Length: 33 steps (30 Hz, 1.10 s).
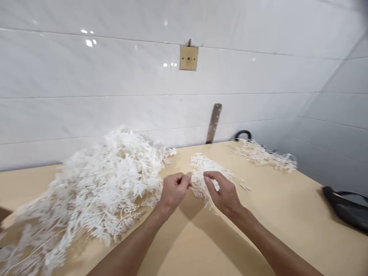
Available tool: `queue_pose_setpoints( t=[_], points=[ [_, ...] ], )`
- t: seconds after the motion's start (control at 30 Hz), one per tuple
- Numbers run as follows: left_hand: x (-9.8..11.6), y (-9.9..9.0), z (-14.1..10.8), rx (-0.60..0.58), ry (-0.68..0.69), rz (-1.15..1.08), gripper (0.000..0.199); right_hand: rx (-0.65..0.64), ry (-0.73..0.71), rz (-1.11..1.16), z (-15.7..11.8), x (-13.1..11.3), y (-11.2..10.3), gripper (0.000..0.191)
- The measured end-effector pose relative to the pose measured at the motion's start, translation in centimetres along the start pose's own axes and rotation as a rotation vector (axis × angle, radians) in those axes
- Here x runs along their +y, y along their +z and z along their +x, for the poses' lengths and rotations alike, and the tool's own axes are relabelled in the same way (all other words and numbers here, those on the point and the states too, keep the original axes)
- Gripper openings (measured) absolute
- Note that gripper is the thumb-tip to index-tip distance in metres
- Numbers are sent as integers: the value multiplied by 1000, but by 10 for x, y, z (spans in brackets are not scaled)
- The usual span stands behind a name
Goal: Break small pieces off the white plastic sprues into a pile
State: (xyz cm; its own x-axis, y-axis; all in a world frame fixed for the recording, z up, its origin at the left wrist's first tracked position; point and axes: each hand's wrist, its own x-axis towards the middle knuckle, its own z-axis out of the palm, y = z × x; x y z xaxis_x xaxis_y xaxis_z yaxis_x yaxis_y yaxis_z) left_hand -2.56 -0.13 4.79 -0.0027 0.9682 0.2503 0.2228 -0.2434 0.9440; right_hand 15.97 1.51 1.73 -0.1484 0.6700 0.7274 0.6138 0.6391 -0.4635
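Note:
My left hand is closed in a pinch, thumb against the fingers; whatever it holds is too small to name. Just right of it, my right hand has its thumb and forefinger apart with a gap between them. Both are above the near edge of a small heap of white, stringy pieces on the tan table. To the left lies a much larger pile of white, feathery strands, spread along the table.
At the back right is another bunch of pale strands near a black curved handle. A metal strip leans on the tiled wall. A black object sits at the right edge.

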Motion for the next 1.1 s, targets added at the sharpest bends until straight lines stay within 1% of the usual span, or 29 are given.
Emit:
queue_pose_setpoints(
  t=[0.07, 0.1, 0.13, 0.17, 0.23, 0.3, 0.37, 0.43, 0.53, 0.6, 0.63, 0.7, 0.77, 0.8, 0.83, 0.93, 1.0, 1.03, 1.1],
  points=[
    [6, -10, -5, -72, 24, 134, 44, -70, 145, 81, -2, -7, 12, 21],
    [6, -14, -10, -97, 64, 214, 43, -121, 210, 120, -4, -11, 19, 23],
    [3, -18, -17, -115, 123, 316, 43, -169, 241, 159, -8, -14, 27, 25],
    [-1, -22, -24, -110, 176, 417, 42, -199, 248, 197, -12, -18, 35, 27],
    [-12, -31, -39, -86, 239, 538, 39, -278, 239, 277, -21, -23, 50, 30],
    [-22, -40, -51, -62, 271, 592, 36, -365, 226, 322, -29, -27, 60, 31],
    [-27, -49, -56, -45, 297, 632, 30, -432, 228, 328, -32, -28, 65, 31],
    [-28, -56, -54, -2, 338, 654, 23, -477, 242, 311, -32, -28, 66, 30],
    [-23, -62, -40, 94, 418, 709, 12, -544, 248, 284, -29, -29, 64, 27],
    [-21, -66, -27, 120, 494, 823, 15, -573, 247, 265, -27, -30, 63, 27],
    [-20, -68, -21, 139, 508, 910, 18, -582, 243, 260, -27, -31, 63, 27],
    [-20, -73, -11, 253, 468, 1078, 21, -587, 232, 261, -28, -31, 63, 28],
    [-23, -80, -5, 371, 411, 1172, 25, -586, 219, 274, -29, -31, 63, 28],
    [-24, -83, -3, 400, 376, 1199, 26, -587, 216, 278, -30, -31, 64, 28],
    [-25, -85, -2, 404, 336, 1211, 26, -589, 216, 279, -30, -31, 64, 29],
    [-25, -86, -5, 300, 182, 1190, 26, -602, 229, 281, -29, -31, 64, 31],
    [-25, -79, -10, 233, 136, 1151, 25, -606, 255, 298, -27, -31, 64, 32],
    [-25, -73, -13, 206, 168, 1126, 25, -605, 278, 321, -25, -30, 64, 33],
    [-28, -55, -22, 158, 282, 1056, 27, -601, 371, 405, -20, -27, 65, 37]
  ],
)
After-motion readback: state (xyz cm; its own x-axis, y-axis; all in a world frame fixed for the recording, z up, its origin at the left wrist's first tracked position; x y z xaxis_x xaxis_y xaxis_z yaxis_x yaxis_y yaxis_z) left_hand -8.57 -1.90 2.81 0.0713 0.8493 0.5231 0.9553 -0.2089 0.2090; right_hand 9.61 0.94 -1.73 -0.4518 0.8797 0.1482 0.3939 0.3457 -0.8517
